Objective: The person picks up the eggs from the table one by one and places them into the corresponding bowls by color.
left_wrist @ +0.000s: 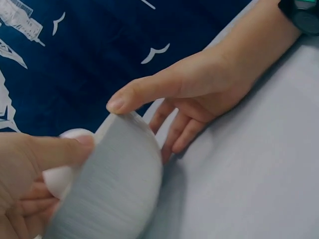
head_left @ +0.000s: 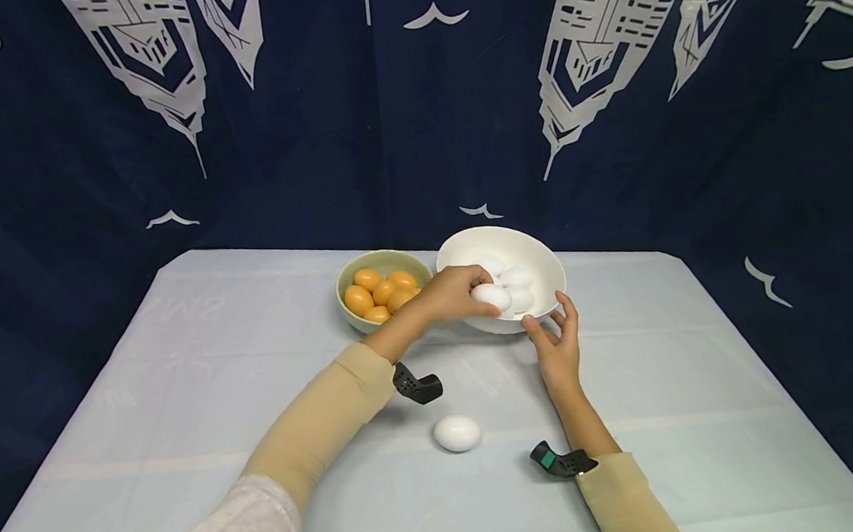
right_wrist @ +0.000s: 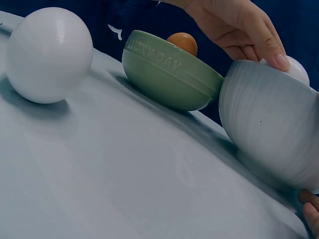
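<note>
Over the near side of a white bowl point(head_left: 542, 261), the left hand point(head_left: 447, 296) pinches a white egg point(head_left: 492, 298) between thumb and fingers. Several more white eggs point(head_left: 516, 277) lie inside that bowl. The right hand point(head_left: 559, 351) holds the bowl at its near right side, with the thumb on the rim and the other fingers lower down around the outside, as the left wrist view shows. In the right wrist view the held egg point(right_wrist: 297, 72) shows just above the rim, and only some fingertips point(right_wrist: 311, 214) of the right hand appear.
A green bowl point(head_left: 347, 306) of smooth orange egg-sized balls point(head_left: 358, 300) stands left of the white bowl, under the left forearm's far side. One loose white egg point(head_left: 457, 433) lies on the pale tablecloth point(head_left: 183, 419) between the forearms. A dark blue printed curtain point(head_left: 386, 135) hangs behind.
</note>
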`<state>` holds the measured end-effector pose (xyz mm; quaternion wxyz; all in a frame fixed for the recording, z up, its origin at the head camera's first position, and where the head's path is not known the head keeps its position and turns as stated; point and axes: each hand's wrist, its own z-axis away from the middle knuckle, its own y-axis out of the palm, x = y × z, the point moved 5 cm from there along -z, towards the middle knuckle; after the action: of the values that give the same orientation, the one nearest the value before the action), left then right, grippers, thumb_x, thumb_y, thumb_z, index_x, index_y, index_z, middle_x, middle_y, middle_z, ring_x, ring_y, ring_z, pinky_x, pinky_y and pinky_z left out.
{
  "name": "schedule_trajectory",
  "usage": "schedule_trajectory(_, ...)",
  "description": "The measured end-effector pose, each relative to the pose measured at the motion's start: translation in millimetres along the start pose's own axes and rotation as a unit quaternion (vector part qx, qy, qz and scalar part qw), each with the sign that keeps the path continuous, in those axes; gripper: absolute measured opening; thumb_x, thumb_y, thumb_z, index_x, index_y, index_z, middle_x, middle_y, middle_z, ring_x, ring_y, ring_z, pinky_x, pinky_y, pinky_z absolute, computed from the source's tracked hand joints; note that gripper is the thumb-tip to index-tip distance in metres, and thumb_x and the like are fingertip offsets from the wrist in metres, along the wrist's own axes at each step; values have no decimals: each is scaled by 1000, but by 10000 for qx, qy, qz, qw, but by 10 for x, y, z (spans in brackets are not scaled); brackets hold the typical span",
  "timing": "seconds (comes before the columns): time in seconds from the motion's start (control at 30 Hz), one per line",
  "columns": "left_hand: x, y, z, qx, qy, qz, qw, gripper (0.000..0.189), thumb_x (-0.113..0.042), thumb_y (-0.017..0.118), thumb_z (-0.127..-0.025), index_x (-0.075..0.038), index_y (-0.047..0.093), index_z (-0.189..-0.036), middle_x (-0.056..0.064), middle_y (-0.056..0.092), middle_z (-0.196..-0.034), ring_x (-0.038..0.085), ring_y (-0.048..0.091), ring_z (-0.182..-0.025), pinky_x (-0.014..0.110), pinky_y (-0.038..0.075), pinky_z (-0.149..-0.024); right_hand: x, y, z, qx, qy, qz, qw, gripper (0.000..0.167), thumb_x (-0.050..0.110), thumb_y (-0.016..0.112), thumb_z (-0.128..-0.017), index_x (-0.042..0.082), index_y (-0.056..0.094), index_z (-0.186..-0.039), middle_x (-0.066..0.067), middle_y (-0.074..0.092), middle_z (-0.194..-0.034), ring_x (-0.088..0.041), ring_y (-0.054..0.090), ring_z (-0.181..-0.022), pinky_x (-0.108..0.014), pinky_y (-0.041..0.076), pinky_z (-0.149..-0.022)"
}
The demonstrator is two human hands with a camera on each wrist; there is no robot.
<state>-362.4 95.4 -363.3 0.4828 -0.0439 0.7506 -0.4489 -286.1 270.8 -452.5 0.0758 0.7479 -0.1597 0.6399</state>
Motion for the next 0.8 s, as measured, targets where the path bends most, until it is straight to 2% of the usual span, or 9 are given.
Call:
schedule_trajectory(0.1,-43,3,-70,497,-194,-388,9978,40,-29,80,-82,-5,66,-112,4,68,-102,15,58,-90,23,44,-80,1,-8,-3,-8,-39,-15,10000,68,25,60,-99,26,20,-153,-17,30,-147,-15,55,-103,-22,41,-87)
schedule_trajectory(0.23,-64,13,-153,1101,-507,-743,9898,46,-35,77,-85,-1,67,-114,5,66,-101,14,54,-88,23,43,-78,-10,-18,-9,-21,-58,13,10000,68,24,60,-99,26,20,-153,-18,31,-147,-14,55,-102,-20,42,-86)
schedule_trajectory(0.33,-64,30,-207,1453,-619,-984,9825,34,-36,76,-85,-4,69,-94,0,60,-82,11,49,-77,20,40,-69,-22,-20,-10,-8,-26,55,10000,68,24,60,-99,26,19,-153,-17,31,-147,-13,55,-102,-19,43,-86)
schedule_trajectory(0.43,-66,50,-245,1698,-639,-1066,9776,32,-33,75,-86,-10,61,-70,-4,48,-65,10,43,-67,20,36,-61,-14,-21,-1,21,57,32,10000,69,22,59,-99,25,18,-154,-17,29,-148,-14,54,-104,-20,42,-87)
schedule_trajectory(0.53,-66,60,-261,1753,-634,-1055,9768,35,-32,76,-86,-14,56,-65,-6,45,-61,10,41,-65,19,34,-59,79,-11,46,53,101,25,9999,70,21,60,-99,22,18,-154,-20,28,-149,-21,53,-110,-20,41,-88)
schedule_trajectory(0.6,-67,67,-257,1781,-648,-1081,9759,31,-33,75,-87,-11,61,-70,-4,49,-65,11,44,-69,19,37,-62,130,-3,69,74,140,19,9999,70,20,59,-99,20,17,-154,-21,27,-149,-27,51,-114,-22,41,-89)
schedule_trajectory(0.67,-53,73,-256,1730,-666,-1161,9758,27,-35,74,-88,-8,70,-85,-2,61,-80,12,53,-80,19,42,-73,128,-3,67,84,122,33,9999,70,21,59,-99,21,17,-154,-21,27,-150,-29,51,-116,-22,41,-90)
schedule_trajectory(0.73,-37,81,-252,1637,-730,-1187,9766,35,-36,74,-88,-6,72,-104,3,67,-99,15,58,-95,22,44,-85,85,-7,42,93,133,39,9999,70,21,59,-99,22,16,-155,-20,27,-150,-28,51,-115,-24,40,-91)
schedule_trajectory(0.8,-18,95,-247,1473,-718,-1145,9798,43,-36,73,-88,-4,68,-118,7,66,-117,18,58,-109,26,43,-95,-10,-24,-6,62,121,54,9999,70,23,59,-99,27,16,-155,-17,27,-150,-24,52,-113,-25,41,-91)
